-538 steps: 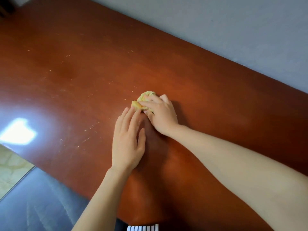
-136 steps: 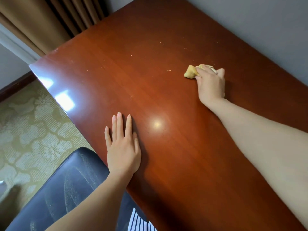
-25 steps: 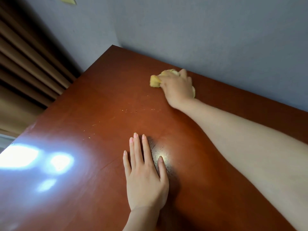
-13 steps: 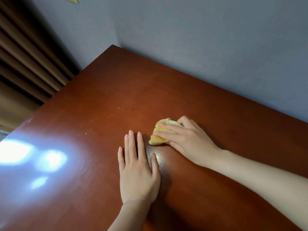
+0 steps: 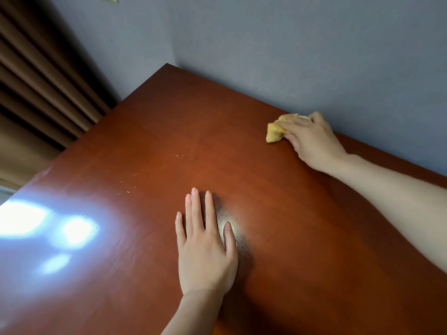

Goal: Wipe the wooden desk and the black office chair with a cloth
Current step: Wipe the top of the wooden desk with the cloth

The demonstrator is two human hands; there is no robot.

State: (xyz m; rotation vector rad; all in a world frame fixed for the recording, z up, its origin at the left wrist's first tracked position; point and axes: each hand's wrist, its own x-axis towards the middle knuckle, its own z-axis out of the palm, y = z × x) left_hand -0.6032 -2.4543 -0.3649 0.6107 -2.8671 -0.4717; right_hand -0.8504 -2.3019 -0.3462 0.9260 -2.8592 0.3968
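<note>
The wooden desk surface [image 5: 278, 226] fills most of the view, set against a grey wall [image 5: 290, 56], with brown curtains [image 5: 36, 93] at its far left end. The desk-wiping step is judged to be in hand; the black office chair is not in view. The left hand [image 5: 205, 250] is laid flat on the surface, fingers straight and empty. The right hand [image 5: 312, 141] is pressed down near the wall edge, fingers curled around a bunched yellow cloth [image 5: 274, 132]. Pale crumbs [image 5: 179, 155] are noted mid-surface, well apart from the cloth. A sweep back towards them is judged to be called for next.
</note>
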